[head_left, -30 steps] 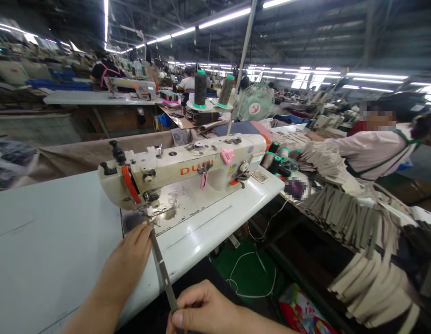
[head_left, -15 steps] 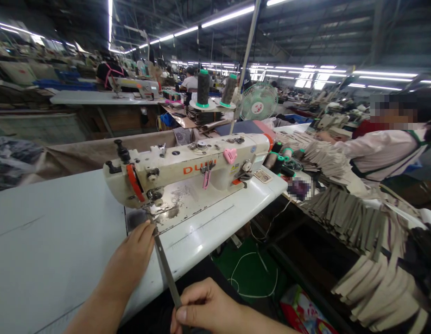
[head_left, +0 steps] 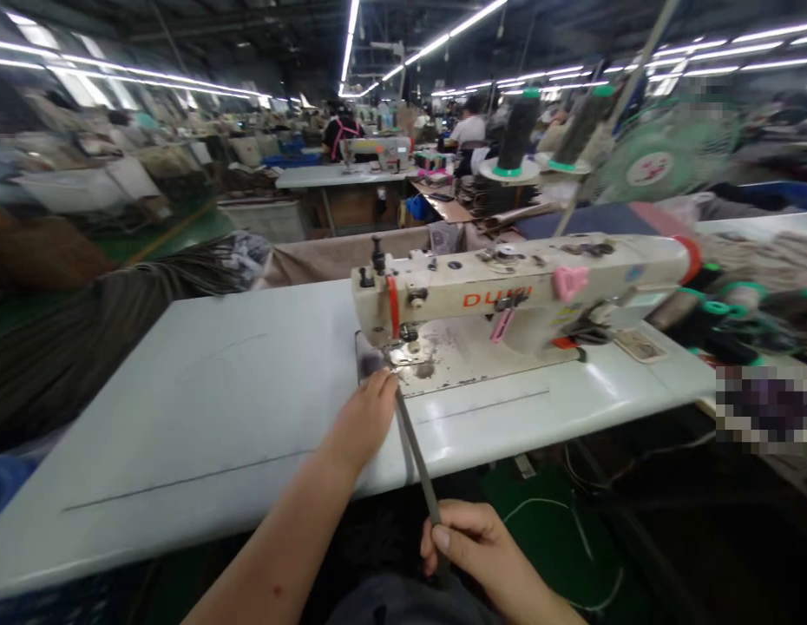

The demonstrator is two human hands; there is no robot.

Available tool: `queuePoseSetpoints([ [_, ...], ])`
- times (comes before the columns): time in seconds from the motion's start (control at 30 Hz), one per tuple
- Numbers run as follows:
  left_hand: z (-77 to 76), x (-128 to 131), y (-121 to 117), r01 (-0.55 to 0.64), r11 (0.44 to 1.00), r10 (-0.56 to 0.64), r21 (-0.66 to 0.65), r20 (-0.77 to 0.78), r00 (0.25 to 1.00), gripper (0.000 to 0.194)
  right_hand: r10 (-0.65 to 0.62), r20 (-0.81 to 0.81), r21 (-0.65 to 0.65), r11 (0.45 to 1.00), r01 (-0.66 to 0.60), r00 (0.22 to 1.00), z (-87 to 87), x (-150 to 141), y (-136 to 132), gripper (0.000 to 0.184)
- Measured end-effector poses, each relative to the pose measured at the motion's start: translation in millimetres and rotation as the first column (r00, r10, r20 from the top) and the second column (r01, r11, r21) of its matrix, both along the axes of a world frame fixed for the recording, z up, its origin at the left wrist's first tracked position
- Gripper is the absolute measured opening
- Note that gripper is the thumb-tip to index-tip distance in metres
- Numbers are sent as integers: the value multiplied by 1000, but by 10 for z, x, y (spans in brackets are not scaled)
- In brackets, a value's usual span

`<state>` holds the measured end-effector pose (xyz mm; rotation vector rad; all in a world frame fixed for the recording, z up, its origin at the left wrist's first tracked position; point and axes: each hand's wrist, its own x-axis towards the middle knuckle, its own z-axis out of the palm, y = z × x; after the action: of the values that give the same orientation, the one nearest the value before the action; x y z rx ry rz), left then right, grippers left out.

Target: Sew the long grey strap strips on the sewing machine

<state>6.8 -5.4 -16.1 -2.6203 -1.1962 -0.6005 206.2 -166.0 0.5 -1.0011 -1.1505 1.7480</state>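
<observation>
A narrow grey-green fabric strip [head_left: 416,451] runs taut from the needle area of a white sewing machine [head_left: 527,282] down toward my body. My left hand [head_left: 364,415] rests on the table just in front of the presser foot. Its fingers are pressed together on the strip's far end, which they partly hide. Below the table's front edge, my right hand [head_left: 472,547] pinches the strip between thumb and curled fingers. The strip's lower tail drops out of sight behind that hand.
The white sewing table [head_left: 201,382] stretches left of the machine. Dark thread cones [head_left: 517,134] stand behind it, beside a green fan [head_left: 664,161]. Small thread spools [head_left: 722,312] lie at the right. Dark fabric [head_left: 104,338] is heaped at the left. Other workers sit farther back.
The view has swung to the left, so the machine and both hands appear farther right. Both hands keep their hold on the strip. The co-worker at right has left the view.
</observation>
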Motion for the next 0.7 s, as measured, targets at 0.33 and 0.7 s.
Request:
queuePoseSetpoints([
  [0.33,68,20,28,-23,995,29,-94,70,997,29,47,50,16,999,-48,998,-35,12,-23,40],
  [0.7,23,-37,-65,9,998,-6,58,-55,998,33,26,44,173,984,-33,999,12,16,9,36],
])
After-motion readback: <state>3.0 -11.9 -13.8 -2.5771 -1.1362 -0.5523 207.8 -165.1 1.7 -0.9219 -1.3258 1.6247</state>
